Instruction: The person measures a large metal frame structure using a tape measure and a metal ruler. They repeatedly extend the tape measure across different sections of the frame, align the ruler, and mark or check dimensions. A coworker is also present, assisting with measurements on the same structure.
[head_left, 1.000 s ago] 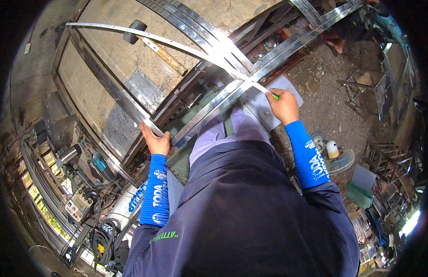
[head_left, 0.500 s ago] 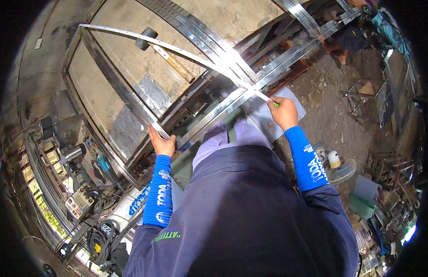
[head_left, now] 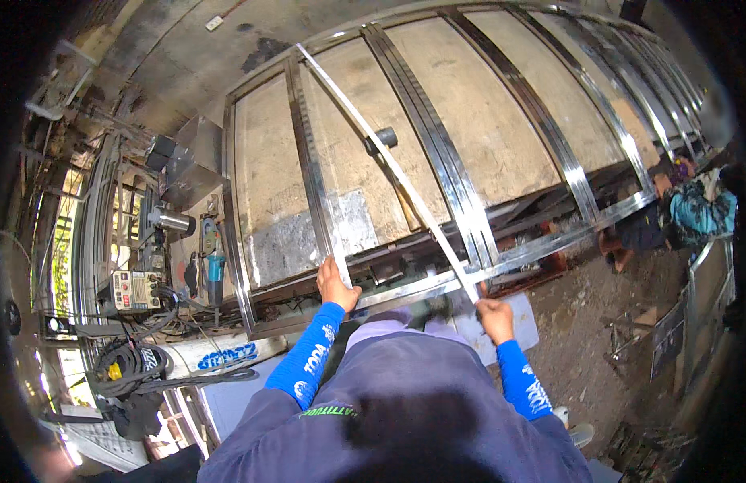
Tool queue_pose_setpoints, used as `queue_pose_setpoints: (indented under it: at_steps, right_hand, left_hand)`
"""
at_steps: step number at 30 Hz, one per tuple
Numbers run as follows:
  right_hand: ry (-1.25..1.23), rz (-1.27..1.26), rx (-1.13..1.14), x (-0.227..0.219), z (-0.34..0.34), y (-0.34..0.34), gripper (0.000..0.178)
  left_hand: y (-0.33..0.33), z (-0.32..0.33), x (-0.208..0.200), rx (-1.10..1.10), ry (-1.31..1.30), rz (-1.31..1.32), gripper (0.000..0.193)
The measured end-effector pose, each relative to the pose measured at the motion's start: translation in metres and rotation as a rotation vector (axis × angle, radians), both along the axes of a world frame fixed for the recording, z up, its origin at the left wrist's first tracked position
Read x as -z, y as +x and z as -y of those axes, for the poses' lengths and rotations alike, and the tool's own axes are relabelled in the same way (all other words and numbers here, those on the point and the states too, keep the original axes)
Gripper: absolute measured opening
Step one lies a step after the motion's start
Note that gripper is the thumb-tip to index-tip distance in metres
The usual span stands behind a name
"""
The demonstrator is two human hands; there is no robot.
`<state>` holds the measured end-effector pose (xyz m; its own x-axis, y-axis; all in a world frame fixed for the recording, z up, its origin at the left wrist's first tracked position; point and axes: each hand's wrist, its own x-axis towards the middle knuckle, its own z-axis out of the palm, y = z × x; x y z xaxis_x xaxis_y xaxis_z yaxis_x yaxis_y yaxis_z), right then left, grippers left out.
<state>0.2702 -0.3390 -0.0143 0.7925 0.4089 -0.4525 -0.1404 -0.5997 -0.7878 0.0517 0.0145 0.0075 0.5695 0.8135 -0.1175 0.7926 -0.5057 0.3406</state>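
The right grip (head_left: 495, 319) clasped the near end of a measuring tape (head_left: 396, 171), which slanted far left across a metal frame (head_left: 550, 245); the left grip (head_left: 338, 287) touched a bar (head_left: 312, 173), its clench impossible to tell.

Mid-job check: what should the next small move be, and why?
Probably steady the measuring tape with the right hand and read it where it crosses the near rail: the tape runs slantwise from the far rail, the right hand grips its near end, and the left hand rests on a crossbar.
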Motion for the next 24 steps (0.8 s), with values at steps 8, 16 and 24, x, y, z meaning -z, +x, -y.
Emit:
queue_pose_setpoints:
  at_steps: [8, 16, 24]
  right_hand:
    - [0.093, 0.050, 0.057, -0.038, -0.021, -0.075, 0.028]
    - [0.042, 0.081, 0.194, -0.078, -0.065, -0.164, 0.031]
    - [-0.034, 0.034, 0.319, -0.104, -0.127, -0.251, 0.032]
  left_hand:
    - [-0.011, -0.008, 0.019, -0.018, -0.414, 0.393, 0.097]
    - [-0.002, -0.072, 0.015, 0.169, -1.125, 0.433, 0.051]
    - [0.005, -0.104, 0.031, 0.200, -1.351, 0.218, 0.037]
